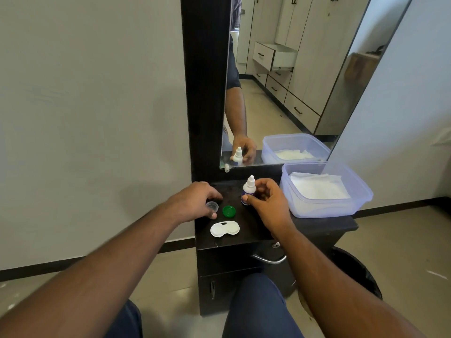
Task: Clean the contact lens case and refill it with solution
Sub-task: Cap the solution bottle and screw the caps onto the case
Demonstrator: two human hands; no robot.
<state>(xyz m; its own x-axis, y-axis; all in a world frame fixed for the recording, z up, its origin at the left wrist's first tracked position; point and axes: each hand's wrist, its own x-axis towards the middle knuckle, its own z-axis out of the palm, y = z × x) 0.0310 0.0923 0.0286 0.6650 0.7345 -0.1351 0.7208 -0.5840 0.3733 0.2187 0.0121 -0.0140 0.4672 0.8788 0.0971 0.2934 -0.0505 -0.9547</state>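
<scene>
A white two-well contact lens case (pixel 225 229) lies on the dark vanity top (pixel 317 226), near its front edge. Just behind it sits a green screw cap (pixel 229 211). My left hand (pixel 195 202) rests at the top's left side with its fingers around a small clear cap (pixel 211 206). My right hand (pixel 267 203) holds a small white solution bottle (pixel 249 190) upright, its thumb and fingers on the lower body. The bottle's white nozzle cap is on.
A translucent blue plastic tub (pixel 361 191) with white tissue inside stands at the right of the top. A tall mirror (pixel 292 81) in a dark frame rises behind. Below are a drawer handle (pixel 269 259), my knees, and a dark round bin (pixel 361 272) on the floor.
</scene>
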